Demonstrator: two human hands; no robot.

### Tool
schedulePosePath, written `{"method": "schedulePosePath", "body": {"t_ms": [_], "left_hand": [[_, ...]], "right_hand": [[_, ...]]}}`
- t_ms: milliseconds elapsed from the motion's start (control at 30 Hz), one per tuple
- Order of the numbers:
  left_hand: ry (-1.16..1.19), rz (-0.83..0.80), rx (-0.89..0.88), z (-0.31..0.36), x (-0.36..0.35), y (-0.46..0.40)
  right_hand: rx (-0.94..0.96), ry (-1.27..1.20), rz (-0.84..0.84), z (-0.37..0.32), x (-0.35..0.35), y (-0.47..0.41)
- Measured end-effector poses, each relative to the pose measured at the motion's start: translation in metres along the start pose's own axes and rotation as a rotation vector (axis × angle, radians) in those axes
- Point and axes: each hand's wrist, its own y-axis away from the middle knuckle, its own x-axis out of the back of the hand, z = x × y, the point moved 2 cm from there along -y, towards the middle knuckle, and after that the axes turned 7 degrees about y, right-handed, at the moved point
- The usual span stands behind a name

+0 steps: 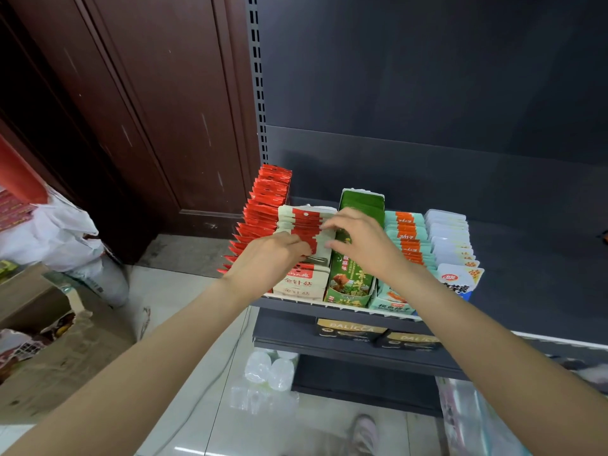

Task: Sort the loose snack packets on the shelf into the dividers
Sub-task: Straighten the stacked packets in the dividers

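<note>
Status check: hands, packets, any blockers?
Left hand and right hand both gripping the cream-and-red packets in their divider row. Green packets close beside. No blockers seen.

arms: bare, no sleeves | hands: no gloves | footwear: pale shoe

Glossy plastic snack packets, matt dark metal shelf, varnished reddish-brown wood door, smooth shiny floor tiles, rough brown cardboard box
</note>
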Motion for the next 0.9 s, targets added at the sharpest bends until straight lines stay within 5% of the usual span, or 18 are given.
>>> {"method": "schedulePosePath", "body": {"t_ms": [233, 633, 900], "left_hand": [[-0.135, -0.017, -0.041, 0.002, -0.002, 0.018], [0.061, -0.18, 0.335, -0.006, -0.001, -0.021], [-0.115, -0.021, 0.133, 0.01, -0.017, 0.007]], "right_hand": [[-0.05, 0.108, 0.036, -0.004, -0.018, -0.01], [-0.096, 0.084, 0.013, -0.005, -0.011, -0.03], [-0.136, -0.161, -0.021, 0.005, -0.006, -0.001]]}}
